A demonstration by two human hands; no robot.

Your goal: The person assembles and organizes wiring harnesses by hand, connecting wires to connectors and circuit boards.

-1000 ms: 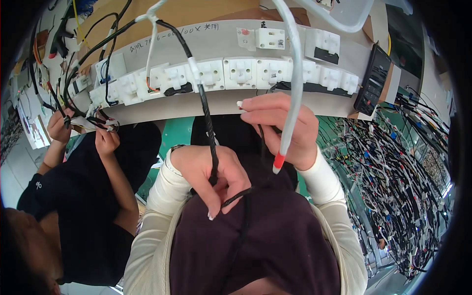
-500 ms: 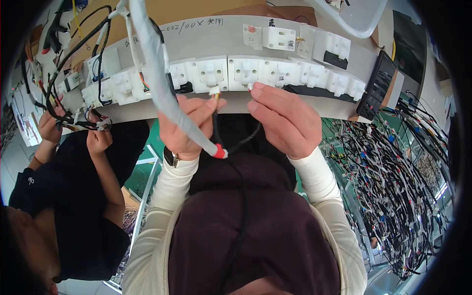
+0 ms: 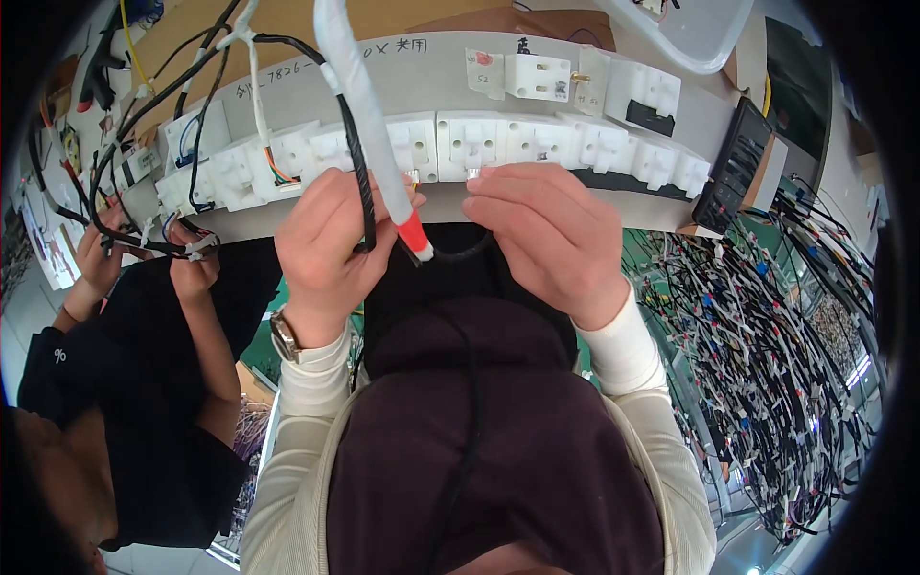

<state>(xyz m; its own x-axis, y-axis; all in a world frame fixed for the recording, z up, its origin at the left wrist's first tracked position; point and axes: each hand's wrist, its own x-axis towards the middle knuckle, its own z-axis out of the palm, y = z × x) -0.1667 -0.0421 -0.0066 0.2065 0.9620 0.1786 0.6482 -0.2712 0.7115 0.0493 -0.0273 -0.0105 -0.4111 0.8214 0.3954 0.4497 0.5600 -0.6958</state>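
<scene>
Two small connectors (image 3: 473, 174) are at the desk's (image 3: 656, 213) near edge: I note the left hand (image 3: 326, 244) pinching one, the right hand (image 3: 556, 240) pinching the other. I judge a light, square grip best.

The blocks (image 3: 601, 146) look like smooth, matt plastic, the tube (image 3: 359, 96) like smooth plastic with a faint sheen, and the cable (image 3: 356, 163) has a ridged, slightly glossy wrap. The bin (image 3: 704, 65) is clear, glossy plastic, the phone (image 3: 734, 161) glass-like, the watch (image 3: 285, 335) shiny metal, the cardboard (image 3: 383, 17) matt. The top (image 3: 498, 450) is matt cloth, the jacket (image 3: 292, 489) finely ribbed cloth.
</scene>
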